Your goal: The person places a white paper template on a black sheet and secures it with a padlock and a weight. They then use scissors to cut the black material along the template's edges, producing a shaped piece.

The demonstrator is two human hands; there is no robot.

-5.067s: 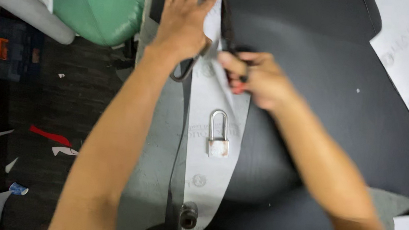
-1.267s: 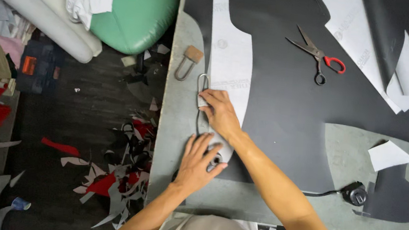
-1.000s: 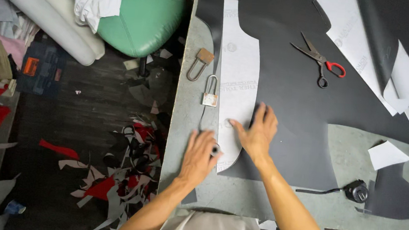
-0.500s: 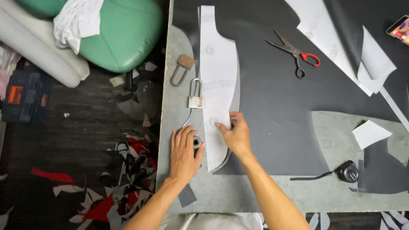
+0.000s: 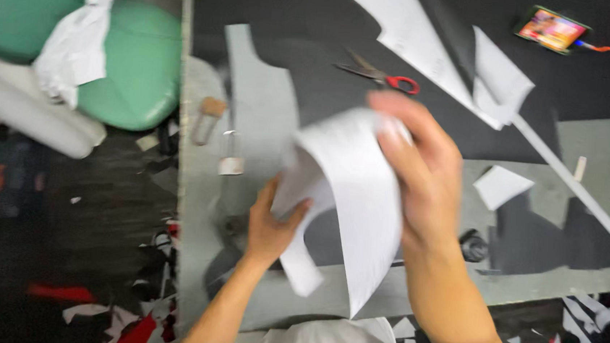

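Scissors lie on the table, phone right, padlock left.
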